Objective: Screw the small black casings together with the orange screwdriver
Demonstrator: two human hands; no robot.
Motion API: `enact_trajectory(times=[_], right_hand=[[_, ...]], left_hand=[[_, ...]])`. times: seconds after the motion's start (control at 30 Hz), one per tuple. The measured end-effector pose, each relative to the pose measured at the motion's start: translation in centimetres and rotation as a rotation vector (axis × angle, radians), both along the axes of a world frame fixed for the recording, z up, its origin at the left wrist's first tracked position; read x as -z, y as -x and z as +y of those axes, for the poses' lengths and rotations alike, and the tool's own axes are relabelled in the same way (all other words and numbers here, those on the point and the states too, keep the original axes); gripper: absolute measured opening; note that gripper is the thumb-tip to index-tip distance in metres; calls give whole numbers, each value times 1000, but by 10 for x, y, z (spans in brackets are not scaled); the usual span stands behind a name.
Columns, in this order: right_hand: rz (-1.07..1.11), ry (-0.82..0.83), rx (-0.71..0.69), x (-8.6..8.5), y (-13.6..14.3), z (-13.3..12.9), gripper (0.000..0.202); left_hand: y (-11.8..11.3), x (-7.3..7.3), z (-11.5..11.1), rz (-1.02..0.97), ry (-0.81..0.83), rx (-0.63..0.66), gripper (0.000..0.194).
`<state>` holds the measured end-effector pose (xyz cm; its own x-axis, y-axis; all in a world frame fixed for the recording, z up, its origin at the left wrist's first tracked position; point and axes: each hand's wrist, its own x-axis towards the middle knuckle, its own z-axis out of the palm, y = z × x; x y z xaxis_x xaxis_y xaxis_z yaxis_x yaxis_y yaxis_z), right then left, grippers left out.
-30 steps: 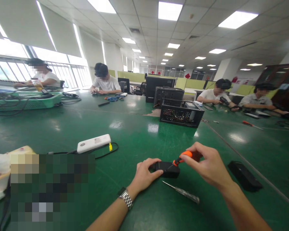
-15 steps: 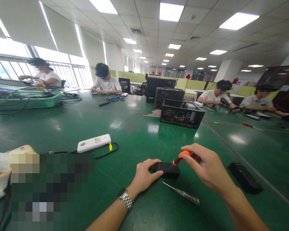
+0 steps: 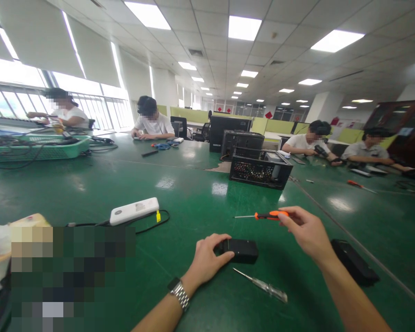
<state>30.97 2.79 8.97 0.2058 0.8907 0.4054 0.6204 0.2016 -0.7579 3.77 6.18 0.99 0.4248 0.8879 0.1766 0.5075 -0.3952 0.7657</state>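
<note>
My left hand (image 3: 210,253) grips the left end of a small black rectangular box (image 3: 244,250), thumb along the near side and fingers at the far side. The box lies on the green tabletop (image 3: 180,286). Above and to the right of it, my right hand (image 3: 306,230) pinches the end of an orange and black screwdriver (image 3: 271,215). Its thin shaft points left in the air, apart from the box. A second screwdriver (image 3: 263,285) with a clear handle lies just in front of the box. Another black block-shaped piece (image 3: 354,262) rests beyond my right forearm.
A white bar-shaped device (image 3: 134,210) with a black cable lies at left. Black computer cases (image 3: 259,170) stand farther back. A green basket (image 3: 65,148) holds cables at far left, and another orange screwdriver (image 3: 361,186) lies far right. Several people sit around the table.
The orange screwdriver has come up off the black box and swung from slanting down to nearly level. My right hand has moved slightly right with it. My left hand stays on the box.
</note>
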Motion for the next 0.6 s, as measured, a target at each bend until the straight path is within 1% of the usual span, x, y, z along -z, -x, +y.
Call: enact_trajectory(times=[0.1, 0.2, 0.27, 0.33, 0.4, 0.47, 0.53, 0.6], right_hand=[[17, 82, -12, 39, -14, 9, 33], [5, 158, -46, 79, -18, 3, 31], [-33, 216, -80, 100, -17, -3, 29], [-106, 241, -104, 114, -16, -8, 26], [-168, 247, -99, 120, -14, -10, 24], [-186, 248, -78, 118, -12, -10, 25], [-193, 228, -30, 109, -9, -13, 30], [-245, 209, -10, 95, -2, -21, 30]], left_hand=[[1, -1, 0, 10, 2, 8, 36], [5, -2, 0, 30, -12, 9, 34], [9, -3, -1, 58, -27, 3, 34], [13, -4, -2, 79, -45, -3, 33], [18, -4, -2, 84, -53, -13, 33], [22, -2, -3, 81, -54, -22, 34], [26, 0, -2, 78, -61, -26, 34], [31, 2, -1, 73, -71, -25, 34]])
